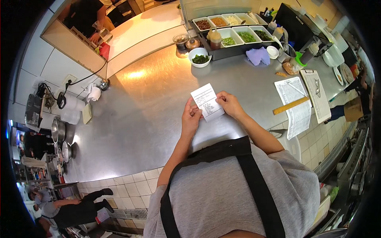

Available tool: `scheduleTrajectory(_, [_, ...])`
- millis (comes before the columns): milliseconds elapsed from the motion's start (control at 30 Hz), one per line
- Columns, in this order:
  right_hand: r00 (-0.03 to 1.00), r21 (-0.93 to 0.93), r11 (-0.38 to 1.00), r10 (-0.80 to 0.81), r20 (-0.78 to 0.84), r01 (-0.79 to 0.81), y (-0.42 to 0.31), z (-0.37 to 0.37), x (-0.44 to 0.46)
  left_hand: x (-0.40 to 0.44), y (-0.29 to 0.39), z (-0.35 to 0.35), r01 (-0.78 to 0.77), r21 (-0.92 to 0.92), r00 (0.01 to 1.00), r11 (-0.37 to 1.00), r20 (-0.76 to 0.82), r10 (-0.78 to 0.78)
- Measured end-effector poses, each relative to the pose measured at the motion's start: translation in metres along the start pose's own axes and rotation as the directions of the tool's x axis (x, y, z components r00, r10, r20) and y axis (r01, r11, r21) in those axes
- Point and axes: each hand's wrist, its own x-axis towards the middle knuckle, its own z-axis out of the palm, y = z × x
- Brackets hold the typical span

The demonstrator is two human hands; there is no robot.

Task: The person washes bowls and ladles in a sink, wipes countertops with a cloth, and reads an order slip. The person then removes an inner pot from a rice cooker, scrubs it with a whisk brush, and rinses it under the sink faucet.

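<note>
Head view: a white printed slip (208,104) is held up over the steel worktop (135,127), in front of the person's apron (216,148), with its printed side facing the camera. The left hand (192,116) is nearly closed at the slip's lower left edge, thumb on the front and fingers partly hidden behind the paper. The right hand (230,104) pinches the right edge between thumb and fingertips, the other fingers curled in. Past the slip, near the far edge, a white bowl (199,66) holds dark greens beside a rack (234,51) of filled white trays, and a bluish cloth (258,56) lies just beside that rack. To the right, a yellow ruler (291,105) lies across a printed sheet (298,121), next to a clipboard (324,104).
</note>
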Motion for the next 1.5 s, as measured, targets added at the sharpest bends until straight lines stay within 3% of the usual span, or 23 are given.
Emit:
scheduleTrajectory(67, [1.0,-0.085,0.996,-0.01,0.004,0.011,0.002,-0.021,0.017,0.009,0.001,0.02,-0.08,-0.01,0.997,0.997,-0.002,0.08])
scheduleTrajectory(167, [0.997,0.03,0.997,-0.066,-0.044,0.068,0.033,-0.042,0.054,0.026,-0.003,0.045,-0.081,-0.019,0.997,0.997,0.004,0.081])
scheduleTrajectory(267, [0.998,-0.002,0.998,-0.066,-0.003,0.066,0.022,-0.059,0.069,0.057,-0.025,0.055,-0.157,0.181,0.988,0.971,0.033,0.154])
scheduleTrajectory(467, [0.991,0.017,0.991,-0.13,-0.012,0.13,0.039,-0.084,0.108,0.118,-0.02,0.084,-0.223,0.368,0.964,0.903,-0.058,0.261])
scheduleTrajectory(567, [0.985,0.063,0.984,-0.165,-0.048,0.168,0.043,-0.099,0.126,0.156,-0.041,0.089,-0.298,0.279,0.941,0.913,-0.075,0.33])
scheduleTrajectory(600, [0.989,0.002,0.989,-0.146,-0.033,0.146,0.038,-0.108,0.128,0.171,-0.043,0.092,-0.32,0.222,0.938,0.921,-0.064,0.341])
scheduleTrajectory(667, [0.978,-0.125,0.971,-0.207,-0.01,0.204,0.022,-0.142,0.129,0.183,-0.031,0.097,-0.338,0.388,0.922,0.857,-0.044,0.384])
scheduleTrajectory(767, [0.856,-0.241,0.895,-0.435,-0.279,0.376,-0.004,-0.217,0.143,0.189,-0.017,0.106,-0.308,0.438,0.929,0.845,-0.054,0.366])
scheduleTrajectory(833, [0.726,-0.377,0.862,-0.495,-0.478,0.34,-0.013,-0.278,0.155,0.19,-0.017,0.109,-0.288,0.37,0.937,0.883,-0.08,0.339])
scheduleTrajectory(867, [0.714,-0.389,0.875,-0.468,-0.52,0.29,-0.013,-0.312,0.165,0.189,-0.02,0.107,-0.271,0.39,0.944,0.88,-0.071,0.322])
scheduleTrajectory(933, [0.595,-0.635,0.767,-0.553,-0.583,0.09,-0.005,-0.37,0.187,0.185,-0.029,0.101,-0.24,0.433,0.953,0.869,-0.062,0.295])
scheduleTrajectory(1033, [0.592,-0.699,0.694,-0.493,-0.637,-0.175,0.049,-0.446,0.235,0.169,-0.027,0.112,-0.148,0.495,0.969,0.856,-0.099,0.225])
scheduleTrajectory(1067, [0.6,-0.742,0.644,-0.524,-0.604,-0.184,0.074,-0.468,0.251,0.164,-0.033,0.111,-0.135,0.515,0.972,0.847,-0.098,0.214])
scheduleTrajectory(1133, [0.893,-0.926,0.274,-0.298,-0.337,-0.259,0.105,-0.508,0.272,0.157,-0.045,0.108,-0.106,0.554,0.976,0.826,-0.103,0.194])
scheduleTrajectory(1200, [0.9,-0.793,0.497,-0.052,-0.433,-0.353,0.116,-0.519,0.283,0.154,-0.043,0.112,-0.158,0.481,0.973,0.863,-0.074,0.22])
scheduleTrajectory(1233, [0.78,-0.494,0.73,0.084,-0.62,-0.472,0.125,-0.517,0.285,0.153,-0.045,0.113,-0.175,0.462,0.969,0.869,-0.075,0.235])
scheduleTrajectory(1333, [0.869,-0.457,0.777,0.223,-0.442,-0.432,0.13,-0.524,0.284,0.153,-0.04,0.115,-0.187,0.485,0.969,0.854,-0.054,0.242])
scheduleTrajectory(1367, [0.796,-0.26,0.826,0.321,-0.513,-0.5,0.131,-0.523,0.284,0.153,-0.038,0.117,-0.187,0.487,0.969,0.853,-0.052,0.243])
scheduleTrajectory(1500, [0.778,0.094,0.9,0.417,-0.47,-0.425,0.118,-0.517,0.269,0.153,-0.041,0.116,-0.196,0.501,0.966,0.843,-0.052,0.255])
